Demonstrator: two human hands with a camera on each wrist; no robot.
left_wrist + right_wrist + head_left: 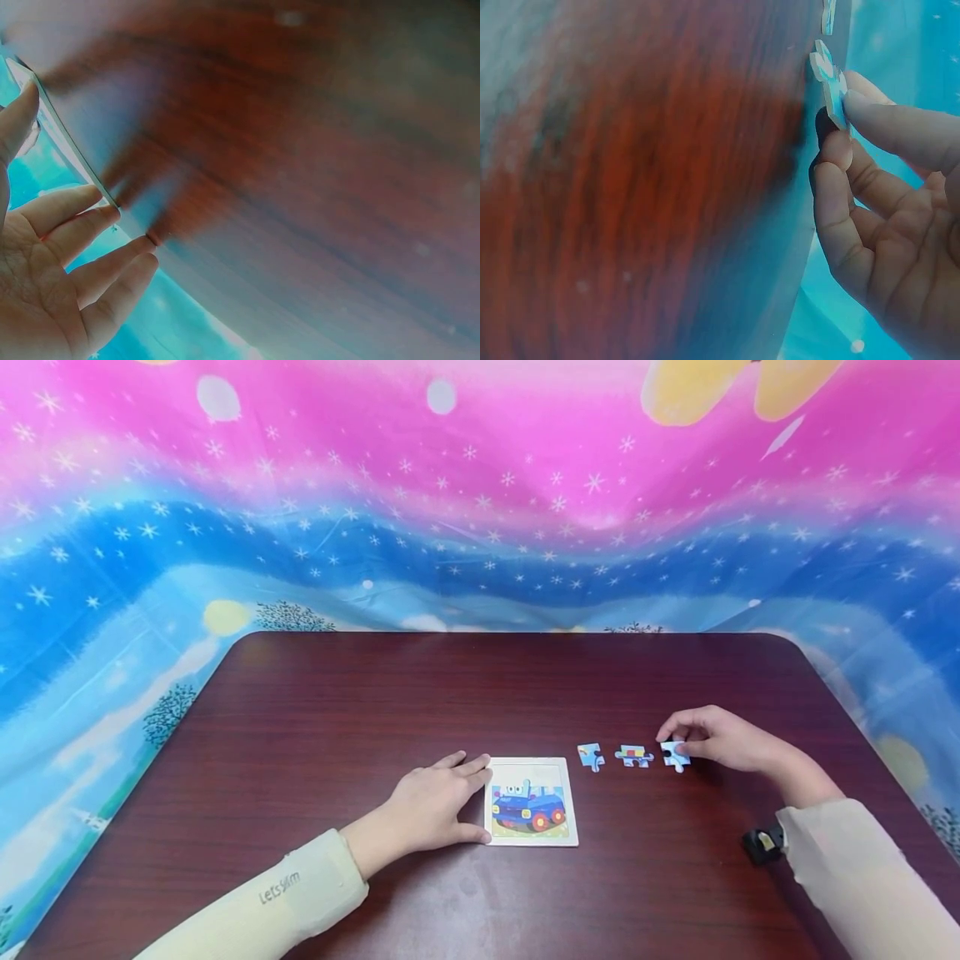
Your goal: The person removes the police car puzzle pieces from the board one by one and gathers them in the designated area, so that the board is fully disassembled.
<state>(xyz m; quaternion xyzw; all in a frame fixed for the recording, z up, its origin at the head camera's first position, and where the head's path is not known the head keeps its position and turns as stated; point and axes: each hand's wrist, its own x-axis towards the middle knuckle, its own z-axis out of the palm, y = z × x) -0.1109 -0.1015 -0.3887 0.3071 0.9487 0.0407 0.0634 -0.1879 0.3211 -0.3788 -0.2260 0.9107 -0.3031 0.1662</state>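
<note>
A square puzzle board (572, 810) with a white frame lies on the table; a blue cartoon truck fills its lower part, and a pale strip runs along the top. My left hand (435, 802) rests at the board's left edge, fingers and thumb spread and touching the frame. On the right, my right hand (723, 739) pinches a blue and white jigsaw piece (832, 82) between thumb and fingers. To its left lie two loose pieces: a jigsaw piece with red and yellow (634, 756) and a light blue jigsaw piece (591, 757) closest to the board.
The dark red wooden table (420, 693) has rounded far corners. A patterned pink and blue cloth (480, 527) hangs behind it and down its sides. At the right sleeve sits a small black device (763, 845).
</note>
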